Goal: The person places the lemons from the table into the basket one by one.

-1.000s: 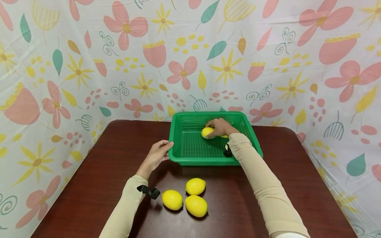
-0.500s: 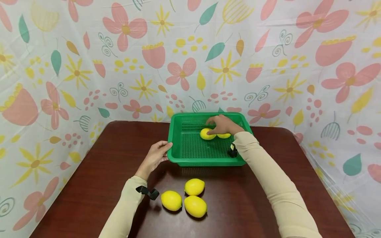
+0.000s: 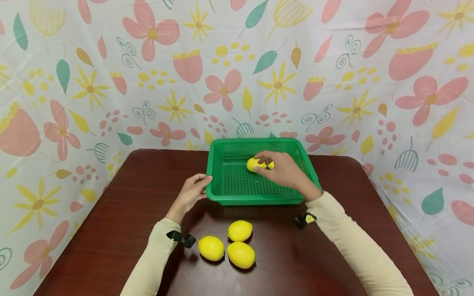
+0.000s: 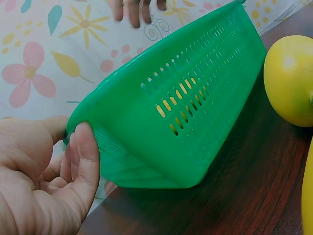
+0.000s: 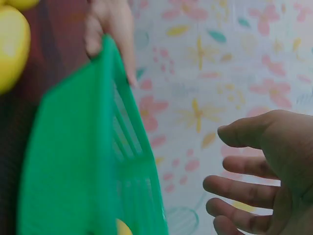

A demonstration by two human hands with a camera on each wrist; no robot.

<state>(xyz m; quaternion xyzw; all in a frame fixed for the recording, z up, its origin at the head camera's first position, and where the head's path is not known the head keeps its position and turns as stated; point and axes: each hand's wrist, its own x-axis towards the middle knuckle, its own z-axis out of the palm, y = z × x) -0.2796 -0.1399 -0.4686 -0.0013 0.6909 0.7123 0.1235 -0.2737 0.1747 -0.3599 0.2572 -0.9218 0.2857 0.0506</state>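
Flower-printed cloth [image 3: 222, 82] hangs behind a dark worktop [image 3: 148, 185]. Mid-frame, the left hand [image 3: 190, 194] pinches the near-left rim of a green basket [image 3: 259, 198]; the right hand [image 3: 284, 169], fingers loosely spread, holds nothing above lemons [image 3: 252, 165] inside, partly hidden. Three loose lemons [image 3: 241, 255] lie at lower centre.

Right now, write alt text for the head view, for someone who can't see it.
A person's right hand hovers over lemons in a green basket while the left hand grips the basket's left edge. Three loose lemons lie nearer the camera on a dark table, before a flowered cloth backdrop.
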